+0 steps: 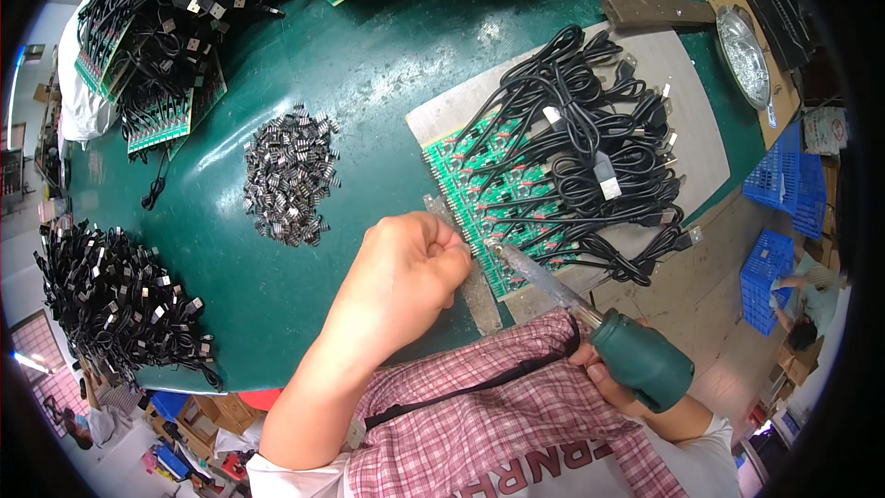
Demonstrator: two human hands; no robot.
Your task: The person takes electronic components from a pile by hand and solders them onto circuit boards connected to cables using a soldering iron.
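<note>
Circuit boards [490,195]: green, black-cabled.
Left hand [407,269]: fingers curled together beside boards; cannot tell what they pinch.
Right hand [608,384]: wrapped round soldering iron [641,360], tip at boards.

I get bright, fairly even light on table [369,157]; whitish glare patches toward far side, paler sheen at left. Black cable pile [120,304] swallows detail. My fisheye bends rim strongly, corners black, background small and soft.

A pink-plaid apron [461,420] covers a white shirt [608,480].
</note>
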